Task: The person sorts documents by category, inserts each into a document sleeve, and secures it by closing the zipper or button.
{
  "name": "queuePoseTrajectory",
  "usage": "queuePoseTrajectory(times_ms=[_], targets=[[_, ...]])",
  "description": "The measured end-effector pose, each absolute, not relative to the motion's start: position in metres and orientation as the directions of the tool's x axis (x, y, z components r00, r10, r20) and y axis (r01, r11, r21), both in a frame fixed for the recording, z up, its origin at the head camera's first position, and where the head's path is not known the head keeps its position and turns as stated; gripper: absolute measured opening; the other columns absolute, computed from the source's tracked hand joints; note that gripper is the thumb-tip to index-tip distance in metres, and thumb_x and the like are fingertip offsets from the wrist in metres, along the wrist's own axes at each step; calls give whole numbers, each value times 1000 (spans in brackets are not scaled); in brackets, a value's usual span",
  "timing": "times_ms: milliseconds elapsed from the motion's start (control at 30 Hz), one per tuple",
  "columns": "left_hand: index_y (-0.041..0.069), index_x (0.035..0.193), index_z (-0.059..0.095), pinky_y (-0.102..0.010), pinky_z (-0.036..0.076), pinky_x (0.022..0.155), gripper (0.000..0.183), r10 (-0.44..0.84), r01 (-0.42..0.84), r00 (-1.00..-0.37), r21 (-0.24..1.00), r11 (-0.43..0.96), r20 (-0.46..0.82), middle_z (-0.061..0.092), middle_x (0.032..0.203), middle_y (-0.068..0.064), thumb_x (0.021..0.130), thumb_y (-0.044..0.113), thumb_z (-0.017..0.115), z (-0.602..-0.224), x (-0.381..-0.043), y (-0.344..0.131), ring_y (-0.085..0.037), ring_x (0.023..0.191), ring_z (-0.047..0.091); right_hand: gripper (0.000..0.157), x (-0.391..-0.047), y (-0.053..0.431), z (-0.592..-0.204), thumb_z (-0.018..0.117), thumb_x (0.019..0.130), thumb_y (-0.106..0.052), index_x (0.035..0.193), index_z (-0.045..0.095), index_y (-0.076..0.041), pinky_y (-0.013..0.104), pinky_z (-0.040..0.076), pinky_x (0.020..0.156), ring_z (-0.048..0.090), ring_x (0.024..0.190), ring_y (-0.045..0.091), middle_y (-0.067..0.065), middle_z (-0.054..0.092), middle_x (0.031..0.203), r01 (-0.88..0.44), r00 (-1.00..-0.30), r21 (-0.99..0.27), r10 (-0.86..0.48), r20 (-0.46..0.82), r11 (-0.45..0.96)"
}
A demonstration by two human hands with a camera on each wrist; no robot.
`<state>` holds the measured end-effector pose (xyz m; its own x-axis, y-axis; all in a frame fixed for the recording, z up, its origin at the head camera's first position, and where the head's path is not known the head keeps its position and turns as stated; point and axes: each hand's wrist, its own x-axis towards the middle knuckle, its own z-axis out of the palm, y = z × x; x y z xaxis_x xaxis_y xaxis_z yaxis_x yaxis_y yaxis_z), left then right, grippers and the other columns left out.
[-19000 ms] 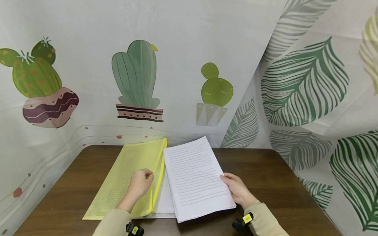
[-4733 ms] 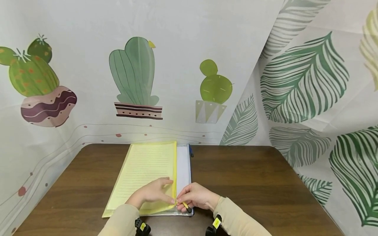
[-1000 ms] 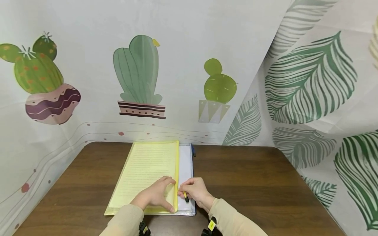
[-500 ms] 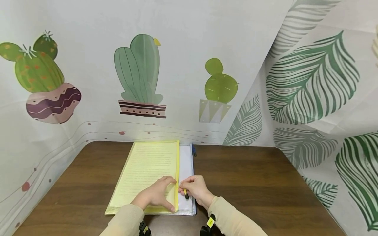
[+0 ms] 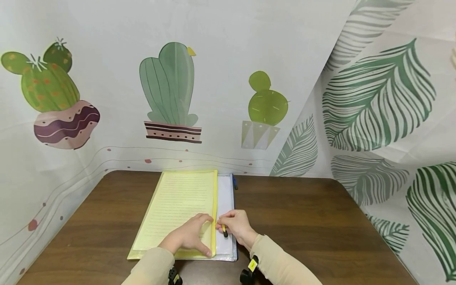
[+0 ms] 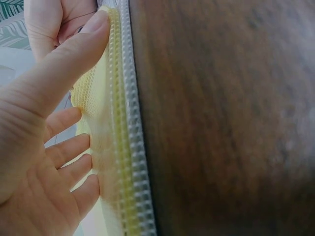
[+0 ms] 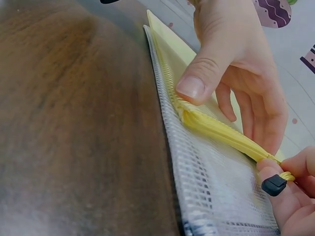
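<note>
A yellow mesh zip pouch (image 5: 178, 198) with printed sheets showing through it lies on top of a clear pouch with a blue edge (image 5: 224, 206). My left hand (image 5: 190, 235) rests spread on the yellow pouch, its thumb pressing the near corner beside the zipper (image 7: 226, 135), as the right wrist view shows. Between thumb and fingers my right hand (image 5: 238, 227) pinches the zipper pull (image 7: 274, 184), a yellow cord with a black end, a short way up the pouch's right edge. In the left wrist view, the left fingertips (image 6: 87, 189) touch the mesh.
The brown wooden table (image 5: 303, 221) extends to both sides of the pouches. A blue pull tab (image 5: 235, 183) hangs at the clear pouch's far right corner. Behind the table hangs a cloth backdrop (image 5: 221, 79) printed with cacti and leaves.
Earlier my right hand held the paper stack outside the yellow pouch; the sheets are now inside. My right hand has slid the zipper pull from the near corner slightly up the edge.
</note>
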<state>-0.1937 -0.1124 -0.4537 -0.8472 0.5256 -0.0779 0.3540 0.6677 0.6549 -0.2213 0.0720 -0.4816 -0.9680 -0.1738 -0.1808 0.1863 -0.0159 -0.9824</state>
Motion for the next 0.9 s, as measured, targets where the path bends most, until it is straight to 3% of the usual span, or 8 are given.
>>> queuePoseTrajectory(times_ms=[900], targets=[[3, 132, 44, -59, 35, 103, 100, 523, 359, -849, 647, 673, -74, 42, 139, -23, 50, 37, 90, -455, -193, -112, -42, 127, 42, 14, -241, 68, -485, 63, 81, 4, 90, 64, 14, 21, 54, 56, 63, 56, 11, 10, 68, 67, 191, -976, -982, -103, -190, 0]])
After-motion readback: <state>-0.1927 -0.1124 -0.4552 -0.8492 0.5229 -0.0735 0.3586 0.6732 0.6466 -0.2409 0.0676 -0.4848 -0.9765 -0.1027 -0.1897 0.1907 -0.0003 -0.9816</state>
